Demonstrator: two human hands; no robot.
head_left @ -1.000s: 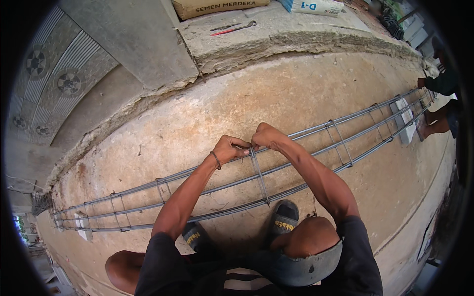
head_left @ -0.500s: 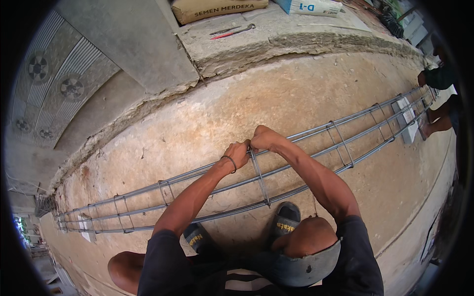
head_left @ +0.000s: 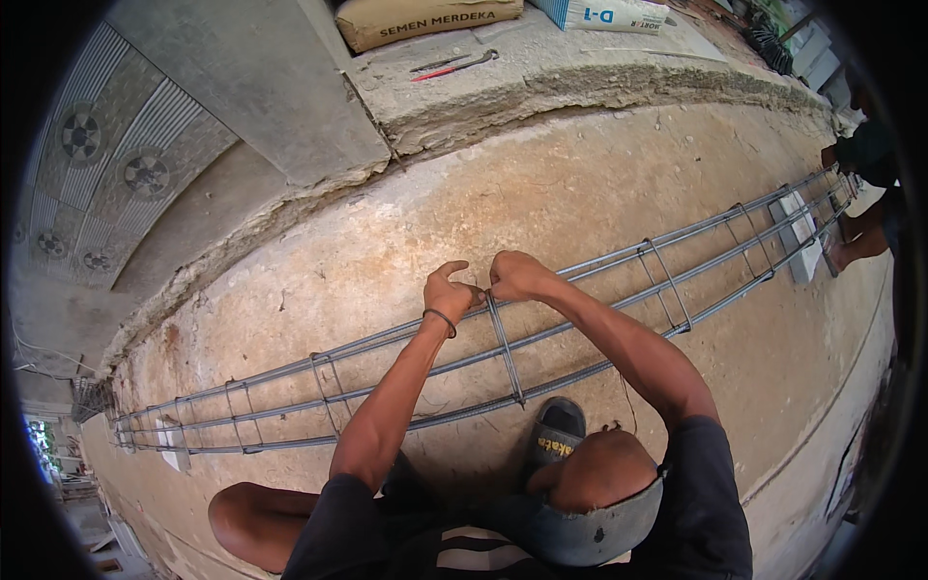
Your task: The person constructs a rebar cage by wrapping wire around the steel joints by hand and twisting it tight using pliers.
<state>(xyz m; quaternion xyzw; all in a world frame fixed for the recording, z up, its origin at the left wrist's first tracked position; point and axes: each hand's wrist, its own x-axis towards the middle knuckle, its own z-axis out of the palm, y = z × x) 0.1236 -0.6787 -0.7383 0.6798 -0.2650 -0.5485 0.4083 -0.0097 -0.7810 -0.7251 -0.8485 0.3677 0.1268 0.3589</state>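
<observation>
A long cage of steel reinforcing bars (head_left: 570,329) stretches across the ground in front of me, with square stirrups around its bars. Both hands meet at the far top bar, by the upper corner of one stirrup (head_left: 506,350). My left hand (head_left: 447,292) has its index finger and thumb spread apart, the thumb side close to that corner. Beside it, my right hand (head_left: 519,277) is closed at the same joint; whatever its fingers grip is hidden. A dark band circles my left wrist.
Pale blocks support the cage near its left end (head_left: 172,445) and right end (head_left: 797,237). A co-worker (head_left: 865,155) is at the far right end. Red-handled pincers (head_left: 454,66) lie on the concrete ledge, near a brown bag (head_left: 425,21) and a white-blue bag (head_left: 614,14).
My left hand has lifted its index finger away from the joint and shifted slightly left, its fingers spreading. My right hand stays closed at the stirrup corner.
</observation>
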